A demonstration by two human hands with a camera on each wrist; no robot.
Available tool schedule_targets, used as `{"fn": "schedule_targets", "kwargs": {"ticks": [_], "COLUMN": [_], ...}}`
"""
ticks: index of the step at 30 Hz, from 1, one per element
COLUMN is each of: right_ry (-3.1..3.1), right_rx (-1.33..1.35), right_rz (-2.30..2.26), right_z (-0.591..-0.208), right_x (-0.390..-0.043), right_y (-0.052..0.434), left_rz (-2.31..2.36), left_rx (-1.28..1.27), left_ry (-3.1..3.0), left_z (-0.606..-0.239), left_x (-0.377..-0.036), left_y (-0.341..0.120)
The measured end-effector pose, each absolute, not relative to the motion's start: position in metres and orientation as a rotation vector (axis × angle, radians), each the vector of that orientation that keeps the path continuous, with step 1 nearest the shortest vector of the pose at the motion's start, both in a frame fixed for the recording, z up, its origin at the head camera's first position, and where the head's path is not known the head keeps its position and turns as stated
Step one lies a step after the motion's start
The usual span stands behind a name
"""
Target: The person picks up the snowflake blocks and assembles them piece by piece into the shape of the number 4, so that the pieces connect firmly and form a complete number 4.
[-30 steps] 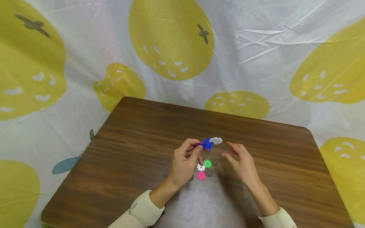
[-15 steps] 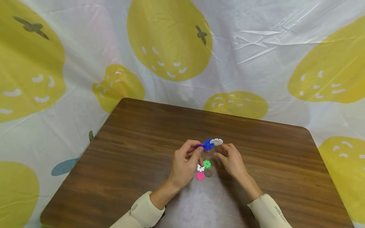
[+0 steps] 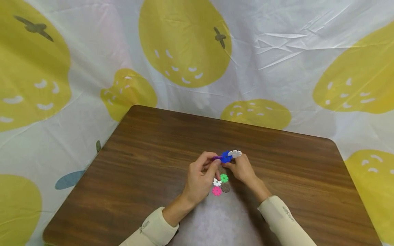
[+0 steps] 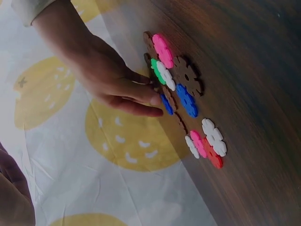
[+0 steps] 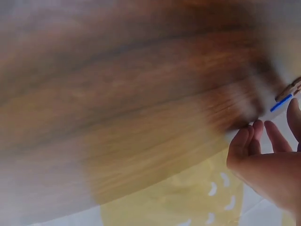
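Observation:
My left hand pinches the purple end of a small chain of snap-together discs made of purple, blue and white pieces, held just above the table. My right hand has come in from the right. Its straight fingers touch the chain by the blue disc, under the white end disc. In the right wrist view the fingers look extended, with a blue piece just beyond them. Loose green, white, pink and brown discs lie below both hands.
The discs lie on a dark wooden table with rounded corners. A white cloth with yellow fruit prints hangs behind and around it. The left wrist view shows several more discs lying on the wood.
My right hand has moved left from open air to the disc chain and now touches it. The left hand has kept its hold and barely moved.

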State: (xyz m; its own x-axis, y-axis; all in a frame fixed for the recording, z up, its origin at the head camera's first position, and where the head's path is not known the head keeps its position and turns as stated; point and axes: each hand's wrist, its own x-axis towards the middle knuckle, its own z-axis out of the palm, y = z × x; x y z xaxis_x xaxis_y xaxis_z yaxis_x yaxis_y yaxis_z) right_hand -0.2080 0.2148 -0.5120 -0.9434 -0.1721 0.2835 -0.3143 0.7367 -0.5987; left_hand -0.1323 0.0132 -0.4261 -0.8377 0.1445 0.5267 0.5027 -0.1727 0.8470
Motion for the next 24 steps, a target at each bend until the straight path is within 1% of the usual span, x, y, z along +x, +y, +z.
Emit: {"fn": "schedule_targets", "kwargs": {"ticks": [7,14,16,20,24], "right_ry": [-2.774,-2.950,-2.924,-2.801,-2.645], "right_rx": [0.366,0.085,0.059,0.044,0.083], "right_rz": [0.968,1.040,1.109,1.306,1.416], "right_z": [-0.508,-0.497,-0.494,-0.477,-0.447], "right_x": [-0.207,-0.196,-0.193,-0.184,-0.173], "right_y": [0.211,0.220,0.222,0.225,0.226], "left_rz": [-2.109,-2.101,-2.111,-2.120,-2.116], "left_rx": [-0.741,-0.741,-0.742,-0.743,-0.733], "left_ry": [-1.845,-1.853,-1.857,-1.861,-1.869], "left_z": [-0.427,-0.429,-0.429,-0.428,-0.428], "left_x": [-0.133,-0.134,-0.134,-0.133,-0.134], "left_y": [0.014,0.013,0.013,0.014,0.015]}}
